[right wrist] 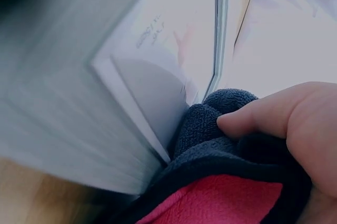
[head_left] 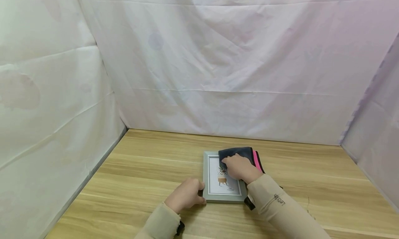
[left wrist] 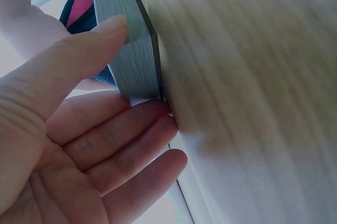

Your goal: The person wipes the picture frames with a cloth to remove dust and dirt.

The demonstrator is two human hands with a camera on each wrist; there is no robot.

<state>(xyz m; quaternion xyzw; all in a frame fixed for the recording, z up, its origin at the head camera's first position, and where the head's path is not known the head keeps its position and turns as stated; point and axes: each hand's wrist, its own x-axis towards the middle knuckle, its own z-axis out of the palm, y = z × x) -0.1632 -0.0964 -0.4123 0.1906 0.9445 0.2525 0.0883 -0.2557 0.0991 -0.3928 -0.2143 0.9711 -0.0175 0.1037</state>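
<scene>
A picture frame (head_left: 225,197) with a grey border lies flat on the wooden table, its print of a potted plant facing up. My left hand (head_left: 186,194) holds the frame's near left corner. In the left wrist view the thumb (left wrist: 108,32) presses one side, with fingertips against the adjoining side. On the frame's far right part lies a dark grey cloth (head_left: 233,151) with a pink underside and black edging. My right hand (head_left: 239,167) grips this cloth, bunched under the thumb in the right wrist view, against the glass. The cloth hides the print's upper right.
The wooden table (head_left: 149,169) extends around the frame on all sides. White sheeting (head_left: 224,65) hangs as a wall behind the table, with more at the left and right. A dark strap (head_left: 249,203) shows beneath the right sleeve.
</scene>
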